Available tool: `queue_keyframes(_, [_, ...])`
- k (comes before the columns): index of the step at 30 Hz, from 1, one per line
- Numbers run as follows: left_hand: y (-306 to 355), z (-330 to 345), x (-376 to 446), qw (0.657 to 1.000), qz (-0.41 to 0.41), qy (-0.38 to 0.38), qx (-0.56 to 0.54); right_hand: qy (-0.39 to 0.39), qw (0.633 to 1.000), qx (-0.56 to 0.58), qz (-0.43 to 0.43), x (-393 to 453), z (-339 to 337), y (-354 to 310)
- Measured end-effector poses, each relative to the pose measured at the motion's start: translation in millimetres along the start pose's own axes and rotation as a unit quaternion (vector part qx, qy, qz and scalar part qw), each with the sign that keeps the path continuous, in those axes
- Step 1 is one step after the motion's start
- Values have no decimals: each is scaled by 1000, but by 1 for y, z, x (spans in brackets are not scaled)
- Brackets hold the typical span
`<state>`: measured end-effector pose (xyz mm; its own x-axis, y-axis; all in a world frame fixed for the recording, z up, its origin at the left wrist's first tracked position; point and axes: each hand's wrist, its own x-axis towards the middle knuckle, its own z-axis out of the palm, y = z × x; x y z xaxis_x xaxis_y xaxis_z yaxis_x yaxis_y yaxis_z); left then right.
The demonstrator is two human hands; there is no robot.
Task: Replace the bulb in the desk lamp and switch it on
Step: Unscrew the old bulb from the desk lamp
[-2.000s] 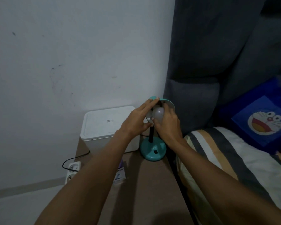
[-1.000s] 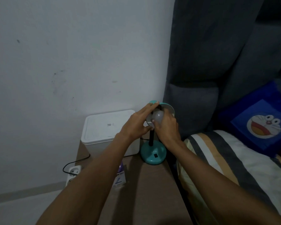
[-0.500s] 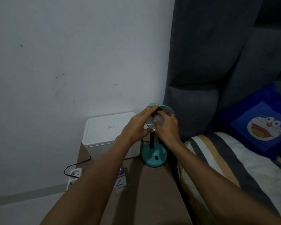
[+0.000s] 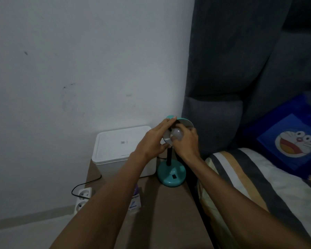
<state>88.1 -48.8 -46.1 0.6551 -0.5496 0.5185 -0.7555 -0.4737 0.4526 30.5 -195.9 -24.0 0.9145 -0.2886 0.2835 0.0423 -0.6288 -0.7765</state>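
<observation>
Left hand (image 4: 152, 141): fingers straight, laid against the left edge of the lamp shade (image 4: 186, 123), thumb under the shade's lower rim; it steadies the shade with no curled grip. Right hand (image 4: 187, 142): fingers and thumb curled round the bulb (image 4: 177, 134), grasping it at the mouth of the shade. The bulb's pale globe shows between the two hands; whether its base is seated in the socket cannot be told.

Versus 0.5 s ago: more of the bulb's globe is exposed, the right fingers having shifted round it. Left hand unchanged on the shade. Lamp unlit in both.

Surface, left to right: power strip (image 4: 83, 198) with black cord on the floor by the wall; brown worktop (image 4: 169, 221); white lidded box (image 4: 123, 150) at its back left; a small purple-and-white carton (image 4: 135, 202) partly hidden under the left forearm; teal lamp base (image 4: 171, 174) at back right, black stem rising to the shade. Further right: grey padded headboard (image 4: 241, 69), striped bedding (image 4: 258, 186), blue cartoon pillow (image 4: 291, 141). White wall (image 4: 79, 60), dim room.
</observation>
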Motion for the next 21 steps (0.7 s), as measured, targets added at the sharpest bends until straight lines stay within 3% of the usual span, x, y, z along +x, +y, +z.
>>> queue_keyframes(6, [0,1,0,1000,1,5,-1,38,999,-30,13,-1,5,0])
queue_keyframes(11, [-1,2,2,1000,-3,0,-3,26,998,44,32,1,3,-5])
queue_keyframes(17, [1,1,1,1000,-3,0,0,5,1000,-6,11,2,5,3])
queue_keyframes(21, [2,0,0,1000,-4,3,1,34,999,-37,6,0,6,4])
